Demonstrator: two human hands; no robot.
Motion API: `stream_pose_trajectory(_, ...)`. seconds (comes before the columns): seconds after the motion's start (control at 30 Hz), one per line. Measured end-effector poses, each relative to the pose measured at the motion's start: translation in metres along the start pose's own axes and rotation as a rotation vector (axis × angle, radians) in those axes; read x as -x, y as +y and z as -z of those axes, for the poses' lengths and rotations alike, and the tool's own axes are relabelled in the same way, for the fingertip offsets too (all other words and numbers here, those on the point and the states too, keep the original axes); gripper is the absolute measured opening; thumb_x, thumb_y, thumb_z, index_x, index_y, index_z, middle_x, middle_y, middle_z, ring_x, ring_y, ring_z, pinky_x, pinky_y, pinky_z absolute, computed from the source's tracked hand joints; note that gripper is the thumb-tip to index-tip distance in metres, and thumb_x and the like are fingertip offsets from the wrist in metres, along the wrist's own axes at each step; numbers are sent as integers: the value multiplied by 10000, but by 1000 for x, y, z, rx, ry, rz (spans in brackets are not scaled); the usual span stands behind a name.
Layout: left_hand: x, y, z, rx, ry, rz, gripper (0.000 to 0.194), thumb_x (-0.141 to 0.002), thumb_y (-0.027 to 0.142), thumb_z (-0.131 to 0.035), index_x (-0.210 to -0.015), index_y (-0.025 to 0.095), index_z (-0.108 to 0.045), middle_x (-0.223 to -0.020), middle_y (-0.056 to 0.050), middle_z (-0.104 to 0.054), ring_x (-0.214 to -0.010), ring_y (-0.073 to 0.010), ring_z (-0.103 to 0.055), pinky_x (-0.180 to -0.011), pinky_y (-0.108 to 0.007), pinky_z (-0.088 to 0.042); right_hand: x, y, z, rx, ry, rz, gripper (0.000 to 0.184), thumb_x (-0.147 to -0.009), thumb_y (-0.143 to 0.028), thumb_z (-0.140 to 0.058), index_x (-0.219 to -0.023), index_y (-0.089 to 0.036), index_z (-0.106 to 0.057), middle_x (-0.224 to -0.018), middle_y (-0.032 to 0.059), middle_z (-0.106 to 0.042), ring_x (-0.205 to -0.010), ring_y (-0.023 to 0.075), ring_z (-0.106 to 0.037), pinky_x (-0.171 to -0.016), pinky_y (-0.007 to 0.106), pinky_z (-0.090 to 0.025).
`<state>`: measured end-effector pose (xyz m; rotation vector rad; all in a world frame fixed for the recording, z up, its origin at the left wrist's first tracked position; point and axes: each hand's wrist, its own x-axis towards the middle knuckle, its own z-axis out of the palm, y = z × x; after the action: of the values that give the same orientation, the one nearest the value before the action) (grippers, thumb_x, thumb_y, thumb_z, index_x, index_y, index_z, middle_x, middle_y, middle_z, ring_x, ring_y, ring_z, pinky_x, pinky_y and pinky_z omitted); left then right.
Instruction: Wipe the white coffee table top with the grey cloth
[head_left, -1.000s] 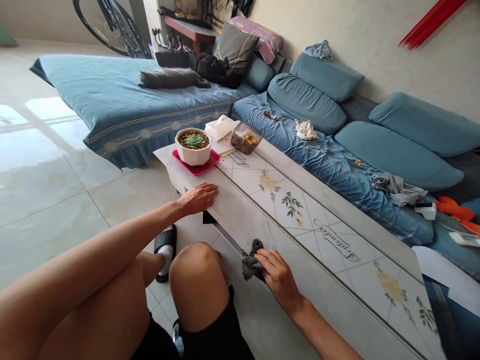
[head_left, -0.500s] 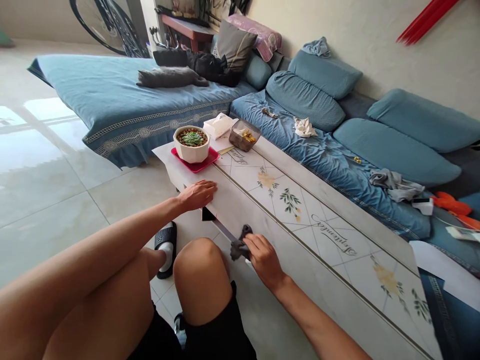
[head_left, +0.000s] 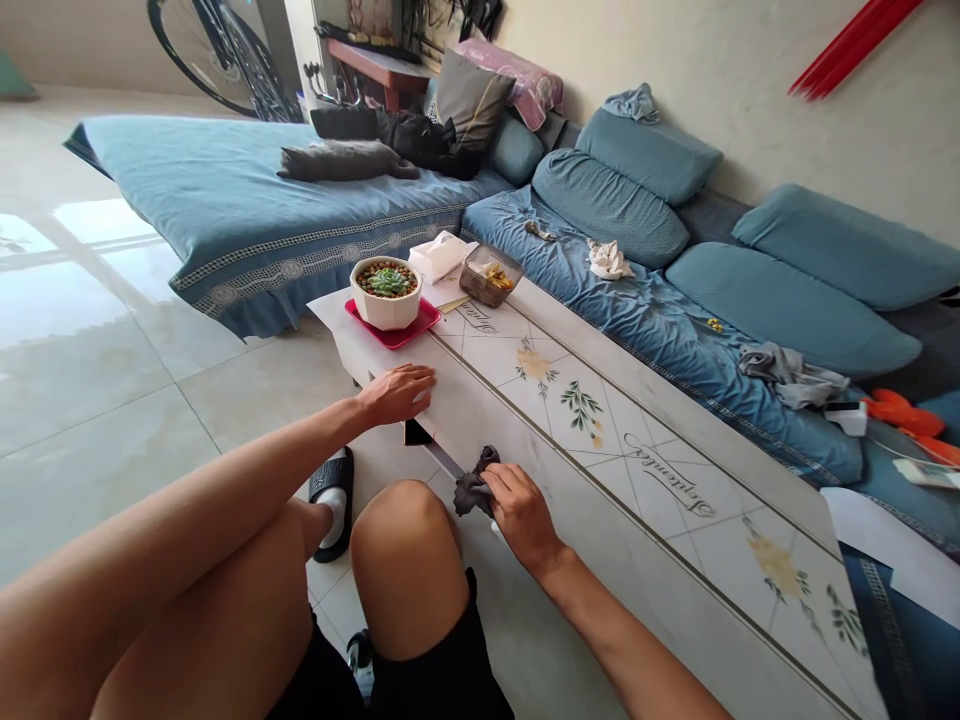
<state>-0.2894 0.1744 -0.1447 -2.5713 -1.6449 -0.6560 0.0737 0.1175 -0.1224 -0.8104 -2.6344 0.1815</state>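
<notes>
My left hand [head_left: 399,393] lies flat on the near edge of the white coffee table [head_left: 600,535], its fingers stretched out and holding nothing. A crumpled dark grey cloth [head_left: 472,488] is pinched in my right hand [head_left: 523,512] at the table's near edge, close to my knee. The fingers cover part of the cloth, and I cannot tell whether it touches the edge. Below the tabletop, between the hands, a dark flat object [head_left: 417,432] shows in part.
On the table's far left end, a potted succulent [head_left: 387,280] stands on a red tray [head_left: 405,338], beside a tissue pack [head_left: 438,256] and a translucent container [head_left: 492,272]. A blue sofa [head_left: 570,270] borders the far side. A grey cat [head_left: 341,160] lies on the blue daybed [head_left: 195,170].
My right hand has shifted slightly left along the table edge with the cloth in it. My left hand stays where it was.
</notes>
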Motion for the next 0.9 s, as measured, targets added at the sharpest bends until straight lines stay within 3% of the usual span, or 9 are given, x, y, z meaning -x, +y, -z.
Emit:
stream_pose_trajectory(0.1,0,0,0,15,-5,8,377,-1018,282,-502,-1319,200,-715,-1443,-124,-713,-1394,-266,-647,-1227,-489,-519,29,3,16,-72,-16,-41,508,-899,50,-507,-1264,-222,-733,-1238,84,-771,-1132,252,-707,-1007,422,-625)
stream_pose_trajectory(0.27,0,1,1,38,-9,23,401,-1006,260,-490,-1324,200,-726,-1449,-124,-710,-1387,-274,-652,-1226,-485,-520,148,36,62,-74,18,-106,492,-979,-41,-516,-1362,-277,-715,-1304,64,-768,-1194,240,-733,-1016,410,-653)
stream_pose_trajectory(0.33,0,2,1,55,9,32,401,-998,257,-505,-1324,206,-732,-1446,-122,-713,-1392,-276,-648,-1237,-484,-510,169,53,64,-10,75,-136,521,-1002,-68,-516,-1444,-291,-678,-1347,64,-758,-1251,254,-724,-1056,432,-645)
stream_pose_trajectory(0.4,1,2,0,63,19,29,403,-992,254,-512,-1326,212,-736,-1449,-118,-711,-1393,-271,-647,-1252,-477,-495,155,68,54,34,140,-194,553,-1015,-74,-487,-1494,-300,-646,-1381,66,-744,-1307,267,-702,-1112,465,-621)
stream_pose_trajectory(0.57,2,1,-1,77,10,36,418,-990,264,-514,-1343,215,-733,-1471,-120,-700,-1399,-284,-645,-1260,-522,-481,37,86,10,20,309,-341,407,-998,-132,-519,-1323,-216,-749,-1254,127,-774,-1207,290,-718,-1108,517,-612)
stream_pose_trajectory(0.63,2,0,-1,79,8,50,420,-987,269,-522,-1348,226,-733,-1480,-110,-696,-1399,-283,-645,-1258,-521,-484,15,79,5,-8,300,-353,391,-966,-113,-532,-1269,-198,-764,-1213,140,-778,-1184,291,-708,-1092,523,-613)
stream_pose_trajectory(0.7,2,-1,-1,69,8,42,423,-994,275,-515,-1357,227,-727,-1486,-107,-693,-1397,-279,-647,-1253,-509,-491,31,66,11,-60,231,-321,433,-938,-74,-526,-1272,-219,-760,-1218,129,-775,-1194,281,-700,-1081,503,-618)
stream_pose_trajectory(0.8,4,-5,-5,47,29,2,424,-1011,261,-493,-1367,205,-715,-1479,-125,-695,-1384,-285,-655,-1241,-512,-498,99,55,36,-107,132,-258,490,-941,-57,-528,-1331,-268,-736,-1245,102,-774,-1204,265,-710,-1040,465,-642)
stream_pose_trajectory(0.9,6,-8,-11,13,79,-39,417,-1034,236,-466,-1376,201,-702,-1482,-130,-691,-1384,-285,-651,-1228,-506,-501,153,78,65,-29,142,-257,482,-969,-102,-526,-1369,-291,-717,-1254,90,-775,-1176,267,-732,-1006,468,-657)
